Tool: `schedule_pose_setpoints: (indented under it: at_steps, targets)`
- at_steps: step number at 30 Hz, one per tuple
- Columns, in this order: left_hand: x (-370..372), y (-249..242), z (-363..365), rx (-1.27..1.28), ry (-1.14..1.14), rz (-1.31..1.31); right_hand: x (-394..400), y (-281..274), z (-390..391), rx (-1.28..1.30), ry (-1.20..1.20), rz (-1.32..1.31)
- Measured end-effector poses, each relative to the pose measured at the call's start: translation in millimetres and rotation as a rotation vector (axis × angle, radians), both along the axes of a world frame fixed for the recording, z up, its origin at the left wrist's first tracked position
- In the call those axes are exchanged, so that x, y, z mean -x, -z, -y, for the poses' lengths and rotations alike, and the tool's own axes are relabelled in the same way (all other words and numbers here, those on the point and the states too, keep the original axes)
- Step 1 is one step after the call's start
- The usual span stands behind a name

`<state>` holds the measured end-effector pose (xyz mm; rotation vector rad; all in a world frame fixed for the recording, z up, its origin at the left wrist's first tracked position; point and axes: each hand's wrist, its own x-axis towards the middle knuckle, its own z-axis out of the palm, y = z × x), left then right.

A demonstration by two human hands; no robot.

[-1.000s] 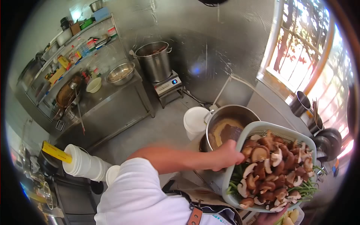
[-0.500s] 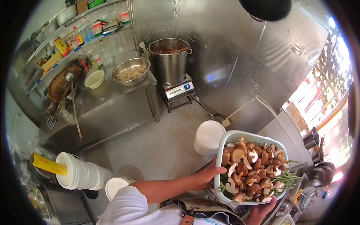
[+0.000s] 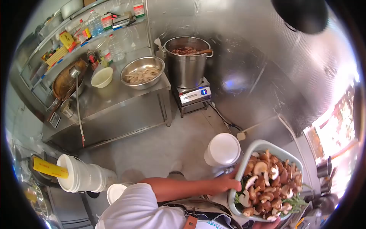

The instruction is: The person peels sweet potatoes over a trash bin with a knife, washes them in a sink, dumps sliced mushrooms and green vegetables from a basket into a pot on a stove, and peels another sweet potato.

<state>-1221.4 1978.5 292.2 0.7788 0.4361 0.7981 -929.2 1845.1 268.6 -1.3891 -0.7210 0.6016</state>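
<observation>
A pale green plastic basket [image 3: 232, 202] is at the lower right, heaped with brown shiitake mushrooms [image 3: 265, 196]. Green beans [image 3: 291, 204] stick out along its right side. My left hand [image 3: 227, 184] grips the basket's left rim, thumb over the edge. Under its near edge, my right hand [image 3: 268, 224] holds the basket from below; most of its fingers are hidden. A white lidded bucket [image 3: 224, 150] stands on the floor just beyond my left hand.
A tall steel pot [image 3: 187, 70] with reddish-brown contents sits on an induction cooker [image 3: 194, 95]. On the steel table [image 3: 126, 108] are a metal bowl [image 3: 143, 82] of pale strips and a cream bowl [image 3: 102, 78]. White buckets [image 3: 84, 173] lie at the left; pots are at the right.
My view has turned, so the table, pot and cooker appear further right. The basket, still in both hands, appears lower and further right in view.
</observation>
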Motion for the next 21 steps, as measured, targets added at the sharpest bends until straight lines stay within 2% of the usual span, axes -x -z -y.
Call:
schedule_pose_setpoints:
  at_steps: [1, 4, 6, 8, 10, 12, 13, 21]
  targets:
    - [1.0, 6.1, -17.1, -0.075, -0.033, -0.021, 29.1, -9.6, -27.7, -0.01, 0.016, -0.215]
    - [16.7, 10.1, -74.1, -0.012, 0.087, 0.029, 92.2, -9.8, -99.4, 0.039, 0.053, -0.329]
    - [28.7, 15.6, -116.7, 0.072, 0.228, -0.013, 132.1, -4.7, -144.8, 0.083, 0.073, -0.32]
    - [34.9, 19.1, -152.9, 0.055, 0.245, -0.068, 168.0, -0.8, -186.4, 0.103, 0.105, -0.315]
    - [36.7, 16.1, -181.4, 0.008, 0.271, -0.189, 198.2, -4.1, -217.8, 0.131, 0.152, -0.29]
    - [49.3, -6.5, -208.1, 0.009, 0.375, -0.299, 226.1, -10.2, -246.9, 0.136, 0.196, -0.29]
    - [41.0, -8.4, -214.6, -0.067, 0.377, -0.451, 238.2, -13.5, -260.8, 0.136, 0.214, -0.286]
    - [70.1, -27.2, -268.7, 0.015, 0.558, -0.328, 303.4, -39.4, -332.2, 0.145, 0.333, -0.249]
